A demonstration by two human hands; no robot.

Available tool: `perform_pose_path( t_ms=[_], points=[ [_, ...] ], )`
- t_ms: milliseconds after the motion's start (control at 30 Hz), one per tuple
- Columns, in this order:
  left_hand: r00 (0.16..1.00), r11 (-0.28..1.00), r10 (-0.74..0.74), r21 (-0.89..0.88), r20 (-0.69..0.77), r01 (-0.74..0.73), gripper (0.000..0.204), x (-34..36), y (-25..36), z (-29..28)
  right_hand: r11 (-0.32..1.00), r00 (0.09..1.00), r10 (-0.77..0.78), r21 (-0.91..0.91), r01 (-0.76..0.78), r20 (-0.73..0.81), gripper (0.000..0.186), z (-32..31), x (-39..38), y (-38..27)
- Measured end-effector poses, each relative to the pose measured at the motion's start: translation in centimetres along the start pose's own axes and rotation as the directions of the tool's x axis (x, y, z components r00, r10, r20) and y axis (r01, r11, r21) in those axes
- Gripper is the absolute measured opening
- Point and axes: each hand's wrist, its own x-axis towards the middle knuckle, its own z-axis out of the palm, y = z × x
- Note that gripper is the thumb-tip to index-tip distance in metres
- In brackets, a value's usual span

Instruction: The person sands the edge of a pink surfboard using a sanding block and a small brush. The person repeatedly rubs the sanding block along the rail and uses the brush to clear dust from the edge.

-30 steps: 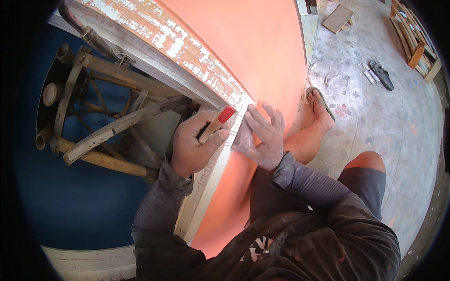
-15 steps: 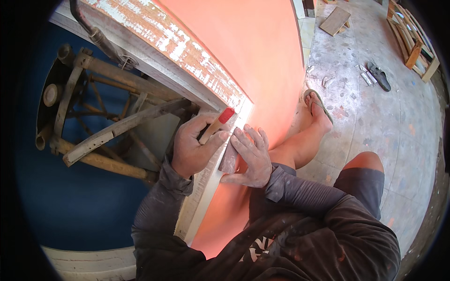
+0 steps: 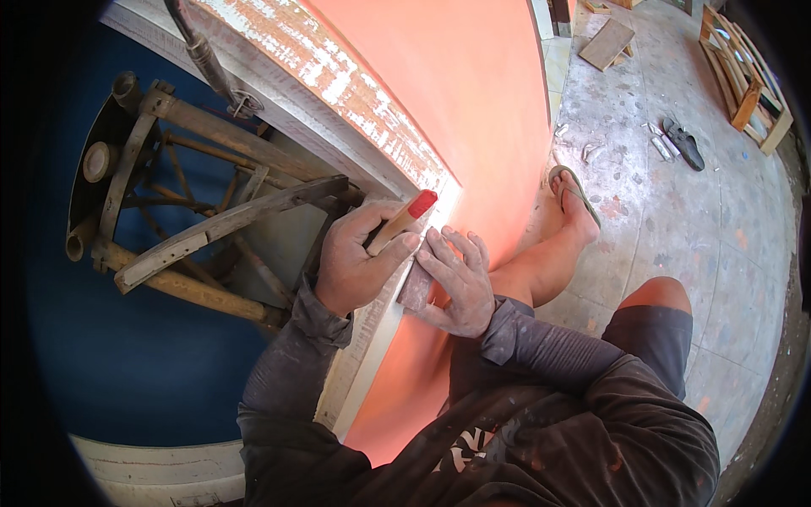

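My left hand is closed around a wooden handle with a red end. The handle slants up and to the right, and its lower part is hidden in the fist. Close beside it my right hand lies with fingers stretched out over a dusty grey-brown block, its thumb near the block's lower end. The block rests at the pale edging of a board; the fingers partly cover it. Dust whitens both hands.
A patchy white-and-brown strip borders a coral panel. On the left, worn wooden bars stand against a dark blue surface. A black sandal, a small board and a wooden rack lie on the spotted floor.
The red-ended handle has shifted slightly right and tilted further over in my left hand. My right thumb has moved up closer to the block. The whole view has shifted a little.
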Motion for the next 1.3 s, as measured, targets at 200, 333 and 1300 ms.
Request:
perform_pose_path(
  t_ms=[200,333,1300],
  points=[
    [1.0,1.0,0.023,0.006,-0.006,-0.023,0.018,0.0,-0.1,0.1,1.0,1.0,-0.01,0.023,0.011,-0.011,0.067,-0.7,0.5,-0.3],
    [1.0,1.0,0.028,0.006,0.004,-0.028,0.017,0.1,-0.1,0.0,0.997,1.0,-0.022,0.07,0.022,-0.009,0.064,-1.1,0.7,-0.3],
    [1.0,1.0,0.015,-0.022,-0.004,-0.015,0.015,0.1,-0.2,0.1,0.98,0.977,-0.154,0.105,0.17,-0.146,0.053,-2.2,3.2,-0.1]
  ],
)
